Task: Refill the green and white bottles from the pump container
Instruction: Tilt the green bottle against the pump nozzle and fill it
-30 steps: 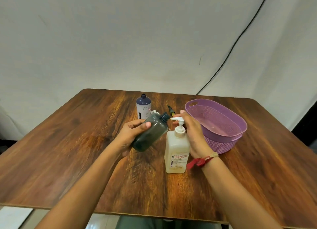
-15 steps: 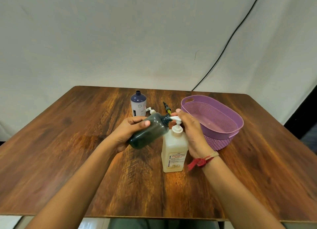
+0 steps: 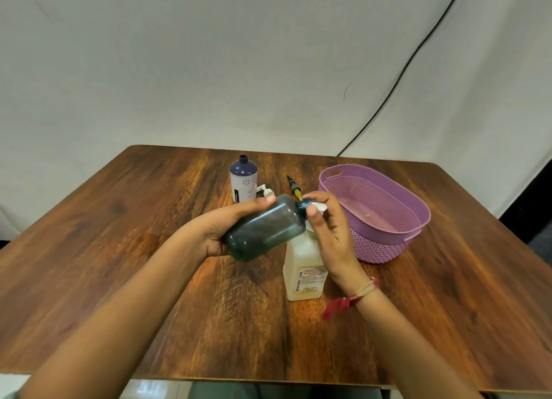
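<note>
My left hand (image 3: 218, 228) grips the dark green bottle (image 3: 265, 226), tilted with its open neck pointing right against the nozzle of the pump container (image 3: 304, 267). That container is a pale square bottle with a printed label, standing mid-table. My right hand (image 3: 328, 228) pinches its white pump head, thumb and fingers curled round it right at the green bottle's mouth. The white bottle (image 3: 243, 179) with a dark blue shoulder stands uncapped behind, farther back on the table.
A purple plastic basket (image 3: 397, 240) sits right of the pump container. A loose white pump cap (image 3: 266, 191) and a black-and-yellow spray top (image 3: 294, 186) lie beside the white bottle. The wooden table (image 3: 119, 264) ends near me.
The green bottle's neck has stayed at the pump nozzle while my right fingers have shifted on the pump head. My head has moved nearer, so everything looks larger.
</note>
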